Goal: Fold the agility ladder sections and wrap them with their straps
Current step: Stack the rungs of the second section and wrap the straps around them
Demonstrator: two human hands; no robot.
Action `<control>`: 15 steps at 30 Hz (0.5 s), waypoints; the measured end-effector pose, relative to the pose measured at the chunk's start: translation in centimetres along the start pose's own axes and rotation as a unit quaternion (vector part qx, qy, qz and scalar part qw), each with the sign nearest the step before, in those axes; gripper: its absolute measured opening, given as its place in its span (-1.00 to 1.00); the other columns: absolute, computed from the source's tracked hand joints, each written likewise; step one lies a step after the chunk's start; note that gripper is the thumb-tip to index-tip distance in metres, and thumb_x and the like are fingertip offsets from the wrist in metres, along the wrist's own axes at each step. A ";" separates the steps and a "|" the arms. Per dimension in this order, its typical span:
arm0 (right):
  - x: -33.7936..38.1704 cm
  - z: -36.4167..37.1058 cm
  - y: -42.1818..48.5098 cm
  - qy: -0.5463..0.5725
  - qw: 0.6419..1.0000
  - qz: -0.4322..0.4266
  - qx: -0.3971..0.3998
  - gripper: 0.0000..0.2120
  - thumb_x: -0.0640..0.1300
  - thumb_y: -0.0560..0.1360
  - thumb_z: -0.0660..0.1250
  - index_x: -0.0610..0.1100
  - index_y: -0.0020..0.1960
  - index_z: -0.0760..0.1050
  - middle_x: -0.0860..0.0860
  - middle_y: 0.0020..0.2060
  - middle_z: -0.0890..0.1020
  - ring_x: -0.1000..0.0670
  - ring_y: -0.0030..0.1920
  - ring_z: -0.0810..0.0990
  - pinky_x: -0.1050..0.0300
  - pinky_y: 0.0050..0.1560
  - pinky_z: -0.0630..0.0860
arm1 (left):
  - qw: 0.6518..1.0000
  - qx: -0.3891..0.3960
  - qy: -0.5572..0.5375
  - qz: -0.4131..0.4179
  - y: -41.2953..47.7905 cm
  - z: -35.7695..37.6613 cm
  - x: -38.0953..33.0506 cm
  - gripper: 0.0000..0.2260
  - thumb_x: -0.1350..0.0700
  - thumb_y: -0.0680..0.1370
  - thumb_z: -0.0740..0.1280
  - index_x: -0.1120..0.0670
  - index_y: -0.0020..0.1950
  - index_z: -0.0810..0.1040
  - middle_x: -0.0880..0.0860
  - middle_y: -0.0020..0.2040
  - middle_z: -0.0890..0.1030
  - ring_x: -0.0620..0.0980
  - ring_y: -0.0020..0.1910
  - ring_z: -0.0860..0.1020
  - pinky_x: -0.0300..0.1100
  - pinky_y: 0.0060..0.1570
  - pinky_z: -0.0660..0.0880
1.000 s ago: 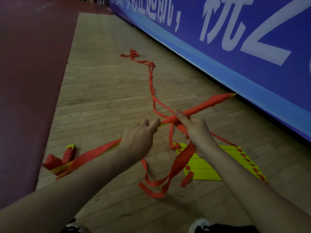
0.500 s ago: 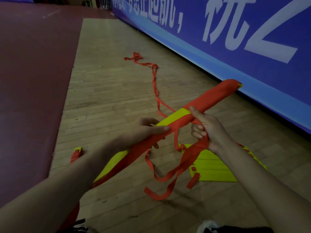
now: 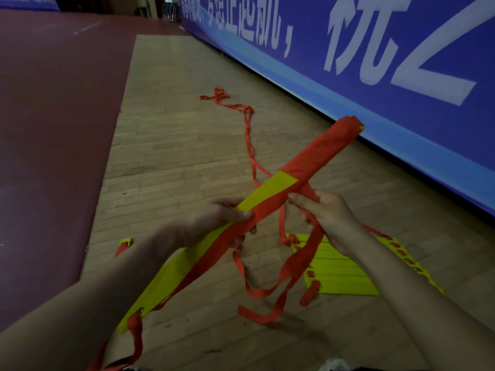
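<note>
Matt woven-cloth orange straps (image 3: pixel 294 266), smooth matt yellow plastic rungs (image 3: pixel 342 274), worn wooden plank floor (image 3: pixel 174 145), glossy blue banner (image 3: pixel 401 84).

Wooden floor (image 3: pixel 174 145), yellow rungs (image 3: pixel 340 274), red strap (image 3: pixel 247 124)

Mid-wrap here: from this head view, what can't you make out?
Head view:
The ladder bundle: straps at its near end run off the bottom edge.
The left hand: fingers under the bundle, mostly hidden.
The flat ladder stack: the right forearm crosses over it.
The yellow-and-red piece: partly behind the left forearm, too small to identify.
The strap: its far end is a tangle, too small to read.
</note>
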State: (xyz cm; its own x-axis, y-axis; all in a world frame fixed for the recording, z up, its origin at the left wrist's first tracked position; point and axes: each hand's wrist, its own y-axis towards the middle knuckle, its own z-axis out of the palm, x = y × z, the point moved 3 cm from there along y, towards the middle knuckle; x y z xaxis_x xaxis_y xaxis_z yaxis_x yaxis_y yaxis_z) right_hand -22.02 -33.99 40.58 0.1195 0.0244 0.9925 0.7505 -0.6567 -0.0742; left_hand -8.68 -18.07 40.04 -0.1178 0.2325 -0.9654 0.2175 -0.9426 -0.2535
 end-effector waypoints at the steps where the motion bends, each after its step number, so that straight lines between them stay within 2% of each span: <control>1: -0.1 -0.1 0.0 -0.017 1.000 -0.008 -0.010 -0.88 -0.10 0.47 0.42 -0.14 -0.17 0.54 0.07 -0.59 0.42 0.13 -0.61 0.34 0.31 -0.62 0.29 | 1.000 -0.006 0.005 0.001 0.1 0.0 0.0 -0.82 0.23 0.57 0.24 0.17 0.14 0.52 0.20 -0.12 0.58 0.08 -0.34 0.50 -0.19 -0.37 0.50; 5: -0.3 -0.2 0.1 -0.073 0.996 -0.046 -0.029 -0.77 -0.12 0.47 0.42 -0.12 -0.31 0.46 0.03 -0.59 0.43 0.11 -0.65 0.36 0.29 -0.64 0.30 | 0.999 -0.033 0.034 0.003 0.3 0.0 0.1 -0.81 0.25 0.58 0.24 0.14 0.17 0.54 0.18 -0.12 0.60 0.08 -0.31 0.51 -0.19 -0.36 0.53; 11: -0.8 -0.6 0.1 -0.193 0.978 -0.068 -0.032 -0.72 -0.06 0.45 0.44 -0.18 -0.31 0.47 -0.05 -0.57 0.47 0.07 -0.65 0.42 0.26 -0.55 0.35 | 0.995 -0.062 0.072 0.008 1.0 0.1 0.6 -0.89 0.25 0.58 0.26 0.18 0.08 0.53 0.14 -0.17 0.62 0.04 -0.38 0.51 -0.20 -0.40 0.50; 15: -0.6 -0.8 -0.2 -0.176 0.982 -0.052 -0.035 -0.69 -0.06 0.44 0.46 -0.29 -0.28 0.52 -0.03 -0.61 0.45 0.08 -0.68 0.39 0.33 -0.60 0.28 | 0.989 -0.115 0.086 0.022 1.3 0.0 0.6 -0.83 0.27 0.59 0.25 0.28 0.16 0.49 0.07 -0.25 0.60 -0.03 -0.43 0.49 -0.22 -0.42 0.47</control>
State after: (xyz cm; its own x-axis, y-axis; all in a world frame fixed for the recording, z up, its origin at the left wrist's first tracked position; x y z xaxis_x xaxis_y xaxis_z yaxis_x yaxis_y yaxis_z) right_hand -22.75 -34.45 40.11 0.2717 0.3452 0.8983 0.7248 -0.6875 0.0450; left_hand -8.44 -19.19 39.17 0.0597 0.2488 -0.9667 0.4352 -0.8780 -0.1991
